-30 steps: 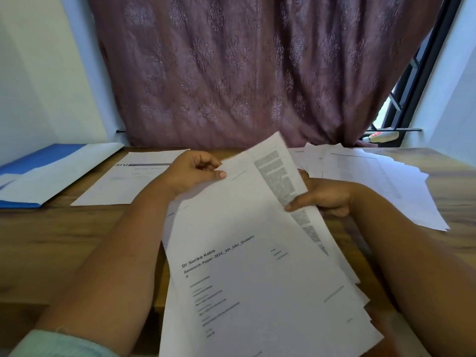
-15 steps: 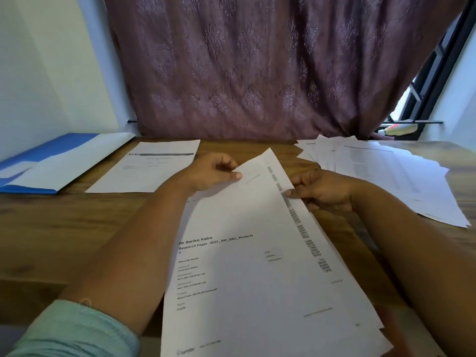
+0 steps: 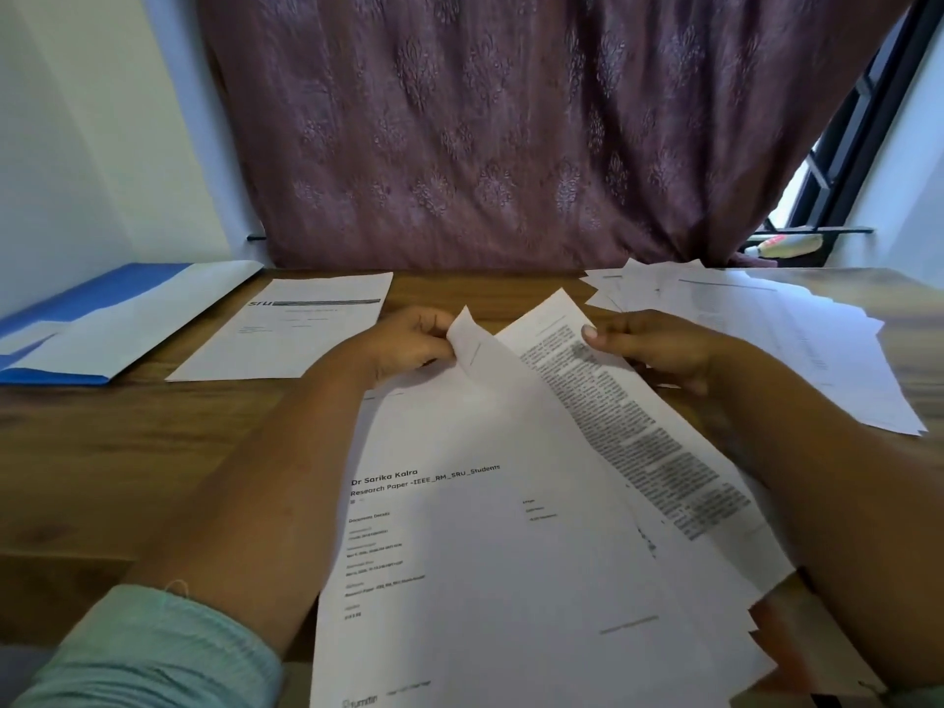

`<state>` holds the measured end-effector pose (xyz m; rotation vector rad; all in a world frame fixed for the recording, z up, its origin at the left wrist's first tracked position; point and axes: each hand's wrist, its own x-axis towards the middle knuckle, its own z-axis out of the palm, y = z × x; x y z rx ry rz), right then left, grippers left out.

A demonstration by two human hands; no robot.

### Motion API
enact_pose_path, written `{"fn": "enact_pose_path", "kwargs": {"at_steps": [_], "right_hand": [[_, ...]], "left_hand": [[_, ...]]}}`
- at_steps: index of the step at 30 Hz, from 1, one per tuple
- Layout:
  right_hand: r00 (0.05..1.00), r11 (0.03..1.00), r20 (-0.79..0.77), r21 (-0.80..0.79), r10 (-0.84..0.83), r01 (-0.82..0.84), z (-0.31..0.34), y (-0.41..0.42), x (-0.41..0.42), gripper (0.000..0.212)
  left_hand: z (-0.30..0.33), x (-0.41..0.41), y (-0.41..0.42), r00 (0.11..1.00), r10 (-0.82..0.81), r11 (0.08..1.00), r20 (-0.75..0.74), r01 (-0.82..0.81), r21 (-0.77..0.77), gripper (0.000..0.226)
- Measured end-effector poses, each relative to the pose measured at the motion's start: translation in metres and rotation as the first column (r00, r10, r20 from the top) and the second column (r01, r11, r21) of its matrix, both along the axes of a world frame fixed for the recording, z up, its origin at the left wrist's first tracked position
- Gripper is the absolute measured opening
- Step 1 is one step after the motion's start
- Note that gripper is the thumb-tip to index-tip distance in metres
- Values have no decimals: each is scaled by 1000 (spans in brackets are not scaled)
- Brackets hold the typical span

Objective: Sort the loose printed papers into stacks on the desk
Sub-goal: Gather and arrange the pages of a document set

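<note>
A bundle of printed sheets lies in front of me over the desk's near edge. Its top sheet is a cover page headed "Research Paper". My left hand pinches that page's far corner, which curls upward. Beneath it a text-dense page fans out to the right, and my right hand holds its far edge between thumb and fingers. A single sheet with an "sru" header lies flat at the back left. A spread pile of loose papers covers the back right of the desk.
A blue and white folder lies at the far left of the wooden desk. A maroon curtain hangs behind the desk. A marker rests on the window ledge at the right.
My left hand has lifted and curled the cover page's corner. The text page under it has fanned further out to the right, with my right hand on its edge.
</note>
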<state>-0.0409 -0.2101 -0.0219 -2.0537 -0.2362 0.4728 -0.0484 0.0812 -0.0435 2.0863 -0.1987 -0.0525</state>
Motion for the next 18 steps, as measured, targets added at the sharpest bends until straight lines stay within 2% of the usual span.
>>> {"fn": "enact_pose_path", "kwargs": {"at_steps": [2,4,6,8,9,11,13,15,17,18], "right_hand": [[989,986,-63,-88,134,-139,7,-5,-2,40],[962,926,-126,-268,241,-267,13,-11,-3,28],[980,932,-57,-301,191,-199,12,-17,2,29],[984,982,172,-175,-35,65,4,-20,14,30],[945,973,282,-109,-166,204,-1,-22,21,30],[856,919,365,0,-366,394,-7,-23,31,34],[811,866,308,136,-498,481,-10,-25,35,34],[775,778,164,304,-611,549,-11,-26,37,33],[760,689,21,439,-650,577,-12,-27,40,32],[761,653,-38,485,-648,581,-12,-26,39,32]], "left_hand": [[-1,2,1,1000,3,1000,-5,-3,14,29],[-2,2,2,1000,21,1000,-1,-21,-1,34],[-2,5,6,998,61,996,16,-60,-64,43],[1,7,10,997,71,993,17,-69,-96,45],[2,8,14,999,49,995,19,-47,-91,42],[7,3,21,1000,-23,996,17,24,-85,30],[9,2,27,994,-106,993,8,106,-59,26],[9,-1,24,975,-220,975,-31,221,32,24],[8,-3,18,942,-317,939,-113,328,103,13],[8,-3,16,935,-328,928,-133,345,138,21]]}}
